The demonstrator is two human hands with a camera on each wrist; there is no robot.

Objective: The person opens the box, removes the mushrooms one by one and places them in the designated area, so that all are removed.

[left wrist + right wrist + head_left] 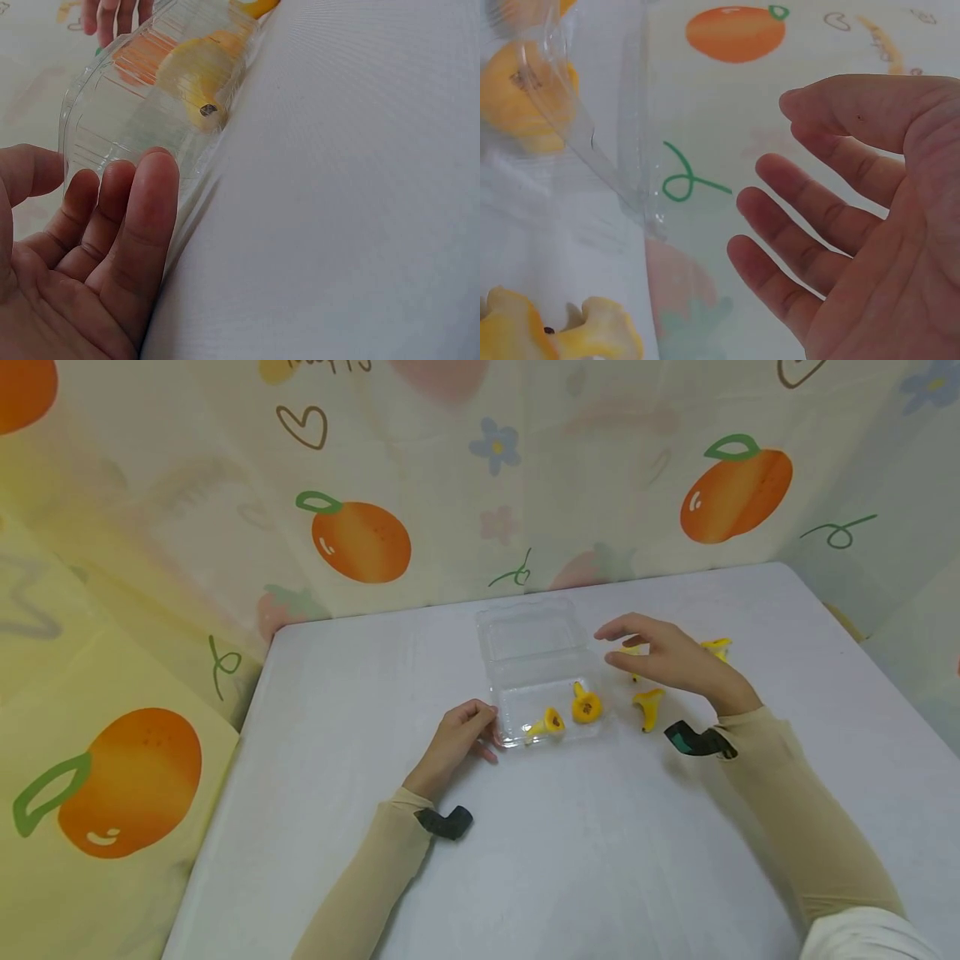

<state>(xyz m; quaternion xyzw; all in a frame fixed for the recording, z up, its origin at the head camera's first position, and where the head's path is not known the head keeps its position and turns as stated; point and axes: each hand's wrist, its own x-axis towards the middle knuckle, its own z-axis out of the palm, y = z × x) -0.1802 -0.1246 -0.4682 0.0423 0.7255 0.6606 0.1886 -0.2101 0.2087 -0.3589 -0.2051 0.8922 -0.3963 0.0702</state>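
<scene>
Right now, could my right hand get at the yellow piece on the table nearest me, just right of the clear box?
Probably yes: your right hand is empty and hovers close by, and the yellow piece lies uncovered on the table, outside the clear box.

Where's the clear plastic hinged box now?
Head view: the clear plastic hinged box lies open on the white table, the left hand at its left edge and two yellow trumpet-shaped mushrooms inside.
</scene>
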